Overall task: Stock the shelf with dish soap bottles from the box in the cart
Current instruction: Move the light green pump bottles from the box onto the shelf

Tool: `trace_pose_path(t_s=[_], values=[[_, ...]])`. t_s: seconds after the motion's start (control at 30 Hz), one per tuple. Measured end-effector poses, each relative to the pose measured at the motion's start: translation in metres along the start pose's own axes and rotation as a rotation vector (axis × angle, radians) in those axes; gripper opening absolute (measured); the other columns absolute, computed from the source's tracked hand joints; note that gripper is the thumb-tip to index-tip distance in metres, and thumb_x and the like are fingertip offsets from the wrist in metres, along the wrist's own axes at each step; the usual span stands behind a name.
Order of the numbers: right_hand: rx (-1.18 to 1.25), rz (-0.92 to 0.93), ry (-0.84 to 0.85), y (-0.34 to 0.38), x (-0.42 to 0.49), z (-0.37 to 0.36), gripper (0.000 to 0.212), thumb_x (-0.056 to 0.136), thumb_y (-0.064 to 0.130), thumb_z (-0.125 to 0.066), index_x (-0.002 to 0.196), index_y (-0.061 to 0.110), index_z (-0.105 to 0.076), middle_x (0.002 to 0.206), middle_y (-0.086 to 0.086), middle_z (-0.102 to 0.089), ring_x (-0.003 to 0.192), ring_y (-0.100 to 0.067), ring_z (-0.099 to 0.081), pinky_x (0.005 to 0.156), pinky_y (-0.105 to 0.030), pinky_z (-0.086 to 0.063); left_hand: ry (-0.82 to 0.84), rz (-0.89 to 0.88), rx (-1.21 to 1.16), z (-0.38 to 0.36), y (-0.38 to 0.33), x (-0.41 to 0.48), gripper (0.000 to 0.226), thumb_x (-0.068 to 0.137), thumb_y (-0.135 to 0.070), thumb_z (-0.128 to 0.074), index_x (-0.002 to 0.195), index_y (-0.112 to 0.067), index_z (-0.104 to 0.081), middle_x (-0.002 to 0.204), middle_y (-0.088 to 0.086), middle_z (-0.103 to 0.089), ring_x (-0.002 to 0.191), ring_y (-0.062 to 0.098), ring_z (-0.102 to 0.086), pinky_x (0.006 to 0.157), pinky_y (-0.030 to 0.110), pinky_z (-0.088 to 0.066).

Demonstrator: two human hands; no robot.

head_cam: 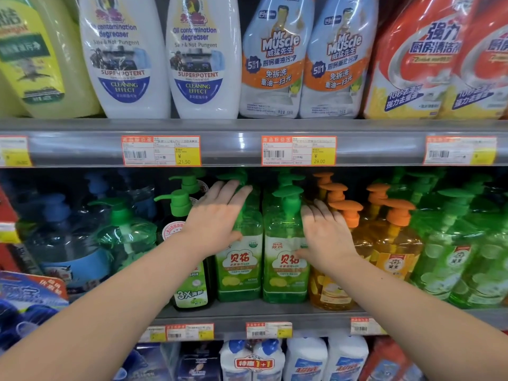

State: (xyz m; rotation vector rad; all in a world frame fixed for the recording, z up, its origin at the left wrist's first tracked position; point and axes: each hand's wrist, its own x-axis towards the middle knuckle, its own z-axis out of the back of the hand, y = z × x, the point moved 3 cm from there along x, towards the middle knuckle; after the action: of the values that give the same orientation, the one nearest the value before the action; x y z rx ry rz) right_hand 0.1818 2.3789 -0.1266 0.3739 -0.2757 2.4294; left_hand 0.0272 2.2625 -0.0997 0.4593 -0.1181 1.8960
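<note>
Both hands are open with fingers straight. The left hand (217,218) lies flat against the left shoulder of one green dish soap bottle (238,273). The right hand (325,235) presses the right side of a second green dish soap bottle (284,273), its thumb on the front label. The two bottles stand upright, side by side, at the front of the middle shelf (247,312), between a darker green pump bottle (192,294) and orange-pump bottles (393,254).
</note>
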Motion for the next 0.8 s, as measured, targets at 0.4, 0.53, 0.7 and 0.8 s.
trace_pose_path(t_s=[0.4, 0.53, 0.7, 0.8], values=[[-0.023, 0.000, 0.031, -0.0024, 0.0046, -0.0047, 0.098, 0.074, 0.050, -0.072, 0.147, 0.010, -0.021, 0.153, -0.007, -0.031, 0.147, -0.022, -0.016, 0.116, -0.042, -0.015, 0.007, -0.016, -0.008, -0.0009, 0.0019, 0.0001, 0.097, 0.077, -0.039, -0.070, 0.150, -0.026, -0.008, 0.156, 0.001, -0.014, 0.144, 0.025, -0.011, 0.111, 0.041, -0.032], [-0.036, 0.000, 0.036, -0.0022, -0.0002, -0.0034, 0.102, 0.073, 0.052, -0.072, 0.147, 0.009, -0.017, 0.153, -0.008, -0.030, 0.147, -0.024, -0.014, 0.118, -0.042, -0.010, 0.005, -0.014, 0.089, -0.0009, -0.0001, -0.0020, 0.104, 0.075, -0.043, -0.072, 0.150, -0.024, -0.003, 0.155, 0.004, -0.012, 0.145, 0.027, -0.007, 0.116, 0.043, -0.020], [-0.064, 0.013, 0.075, -0.0010, -0.0006, -0.0027, 0.112, 0.070, 0.057, -0.073, 0.149, 0.008, -0.010, 0.155, -0.008, -0.024, 0.148, -0.025, -0.011, 0.118, -0.045, -0.009, -0.003, -0.009, 0.221, -0.0029, -0.0020, -0.0036, 0.117, 0.070, -0.046, -0.076, 0.150, -0.021, 0.006, 0.154, 0.010, -0.012, 0.142, 0.033, -0.012, 0.117, 0.046, -0.015], [-0.053, 0.010, 0.045, -0.0014, 0.0007, -0.0036, 0.104, 0.074, 0.051, -0.073, 0.148, 0.008, -0.014, 0.154, -0.008, -0.026, 0.147, -0.022, -0.017, 0.118, -0.043, -0.012, -0.011, 0.000, 0.200, -0.0033, -0.0046, -0.0016, 0.115, 0.071, -0.043, -0.076, 0.150, -0.019, 0.003, 0.154, 0.010, -0.013, 0.141, 0.032, -0.017, 0.114, 0.040, -0.025]])
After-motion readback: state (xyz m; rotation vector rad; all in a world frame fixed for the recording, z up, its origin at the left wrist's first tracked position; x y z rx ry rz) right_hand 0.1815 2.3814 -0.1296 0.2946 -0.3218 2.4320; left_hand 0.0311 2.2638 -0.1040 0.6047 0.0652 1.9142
